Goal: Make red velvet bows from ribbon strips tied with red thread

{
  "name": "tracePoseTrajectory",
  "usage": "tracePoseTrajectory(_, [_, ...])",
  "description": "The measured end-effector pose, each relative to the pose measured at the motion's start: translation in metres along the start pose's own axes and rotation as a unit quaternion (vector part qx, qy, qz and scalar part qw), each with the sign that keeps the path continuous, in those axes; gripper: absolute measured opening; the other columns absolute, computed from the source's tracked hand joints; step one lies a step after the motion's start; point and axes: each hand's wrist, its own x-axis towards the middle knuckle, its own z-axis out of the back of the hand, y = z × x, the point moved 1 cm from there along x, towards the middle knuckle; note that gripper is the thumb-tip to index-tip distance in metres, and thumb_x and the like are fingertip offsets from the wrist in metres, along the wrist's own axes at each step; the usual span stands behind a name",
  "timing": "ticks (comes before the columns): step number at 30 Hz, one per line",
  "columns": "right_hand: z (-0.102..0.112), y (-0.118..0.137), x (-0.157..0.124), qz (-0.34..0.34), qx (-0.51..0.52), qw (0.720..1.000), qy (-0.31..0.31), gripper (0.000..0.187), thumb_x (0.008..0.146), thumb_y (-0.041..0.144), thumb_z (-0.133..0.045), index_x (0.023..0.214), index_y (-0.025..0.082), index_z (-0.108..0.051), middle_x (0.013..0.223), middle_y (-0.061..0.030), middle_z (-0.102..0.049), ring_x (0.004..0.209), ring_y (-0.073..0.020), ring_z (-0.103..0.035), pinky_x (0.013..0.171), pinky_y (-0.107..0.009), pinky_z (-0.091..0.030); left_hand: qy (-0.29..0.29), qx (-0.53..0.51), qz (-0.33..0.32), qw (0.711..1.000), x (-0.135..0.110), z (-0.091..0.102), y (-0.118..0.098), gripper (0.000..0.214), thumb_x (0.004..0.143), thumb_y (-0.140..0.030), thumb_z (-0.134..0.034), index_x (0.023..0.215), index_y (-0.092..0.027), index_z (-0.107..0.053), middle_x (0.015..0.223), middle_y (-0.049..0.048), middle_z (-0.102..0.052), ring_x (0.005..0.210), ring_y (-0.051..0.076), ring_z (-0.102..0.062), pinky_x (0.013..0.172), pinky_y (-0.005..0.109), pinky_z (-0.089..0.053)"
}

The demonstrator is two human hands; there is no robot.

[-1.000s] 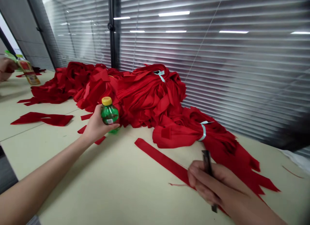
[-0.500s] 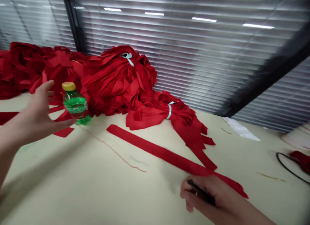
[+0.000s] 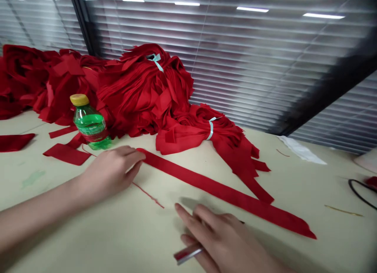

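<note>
Beside both hands [image 3: 110, 170], red strip [image 3: 218, 187]

Tool [image 3: 188, 253]: mid hidden by R hand [image 3: 226, 239], type unclear
Strip [image 3: 206, 182]: L end partly behind L hand [image 3: 110, 169], pinch unclear
Bottle label [image 3: 92, 128]: txt too blurred to read
Black cable [image 3: 357, 191]: cut by pic's R edge
Red thing [image 3: 371, 182]: ditto, can't ID

A pale table [image 3: 123, 237] runs along a bank of gray blinds [image 3: 253, 77].
Horizontal slats stretch across the background behind the table, broken at left by a dark post [image 3: 83, 24] and at right by a broad, dark bar [image 3: 324, 103] slanting down toward the table. Pale sheen streaks the slats, and a row of white light strips [image 3: 252, 9] shines near the top.
</note>
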Motion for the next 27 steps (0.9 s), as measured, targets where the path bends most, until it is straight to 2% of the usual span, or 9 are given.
tracePoseTrajectory(3, [-0.013,0.01,0.021,0.044,-0.023,0.999,-0.012,0.046,0.086,0.034,-0.045,0.128,0.015,-0.045,0.081,-0.0054,-0.064,0.053,-0.0154,-0.058,0.041,-0.027,-0.047,0.002,0.032,0.027,0.999,0.005,-0.005,0.021,0.024,0.085,-0.018,-0.042,0.094,-0.013,-0.064,0.087,0.0098,-0.065,0.078,0.02,-0.061,0.066,0.032,-0.05])
tracePoseTrajectory(7, [-0.018,0.008,0.021,0.06,-0.039,0.997,-0.022,0.037,0.089,0.026,-0.036,0.12,0.015,-0.052,0.081,-0.0065,-0.065,0.052,-0.0148,-0.058,0.041,-0.026,-0.046,0.022,0.032,0.058,0.998,0.004,-0.011,0.025,0.024,0.085,-0.018,-0.042,0.093,-0.013,-0.064,0.085,0.0092,-0.065,0.076,0.019,-0.061,0.065,0.031,-0.05])
tracePoseTrajectory(11, [-0.009,-0.003,-0.002,0.051,-0.065,0.996,-0.017,0.036,0.094,0.024,-0.028,0.114,0.016,-0.056,0.075,-0.0054,-0.064,0.052,-0.0135,-0.059,0.042,-0.024,-0.045,0.048,0.027,0.054,0.997,0.0,-0.013,0.017,0.024,0.085,-0.018,-0.042,0.095,-0.014,-0.064,0.086,0.0097,-0.064,0.076,0.02,-0.061,0.064,0.031,-0.048])
tracePoseTrajectory(15, [0.001,-0.016,-0.028,0.043,-0.066,0.997,-0.016,0.035,0.095,0.026,-0.029,0.112,0.017,-0.058,0.078,-0.0057,-0.063,0.058,-0.0126,-0.061,0.047,-0.023,-0.049,0.057,0.006,0.029,0.998,-0.002,-0.012,0.011,0.025,0.086,-0.018,-0.041,0.097,-0.013,-0.063,0.087,0.0101,-0.062,0.077,0.02,-0.059,0.063,0.032,-0.047])
tracePoseTrajectory(21, [0.007,-0.036,-0.052,0.047,-0.063,0.996,-0.035,0.032,0.094,0.023,-0.031,0.11,0.018,-0.059,0.081,-0.0061,-0.063,0.06,-0.0131,-0.062,0.051,-0.022,-0.05,0.117,-0.129,-0.048,0.984,-0.01,-0.021,-0.014,0.022,0.089,-0.019,-0.042,0.097,-0.016,-0.062,0.093,0.0082,-0.058,0.084,0.017,-0.054,0.069,0.029,-0.047])
tracePoseTrajectory(24, [0.012,-0.04,-0.06,0.038,-0.079,0.994,-0.071,0.031,0.092,0.023,-0.035,0.113,0.016,-0.057,0.089,-0.0094,-0.061,0.071,-0.0153,-0.064,0.055,-0.023,-0.051,0.115,-0.157,-0.066,0.979,-0.016,-0.027,-0.03,0.021,0.089,-0.02,-0.045,0.102,-0.019,-0.061,0.094,0.007,-0.058,0.085,0.017,-0.054,0.07,0.03,-0.046])
tracePoseTrajectory(27, [0.022,-0.044,-0.069,-0.04,-0.059,0.989,-0.13,0.031,0.09,0.022,-0.038,0.118,0.016,-0.052,0.104,-0.0133,-0.055,0.086,-0.0187,-0.061,0.066,-0.025,-0.052,0.078,-0.142,-0.073,0.984,-0.019,-0.025,-0.037,0.02,0.087,-0.017,-0.047,0.103,-0.018,-0.059,0.095,0.0076,-0.059,0.086,0.018,-0.054,0.07,0.032,-0.046])
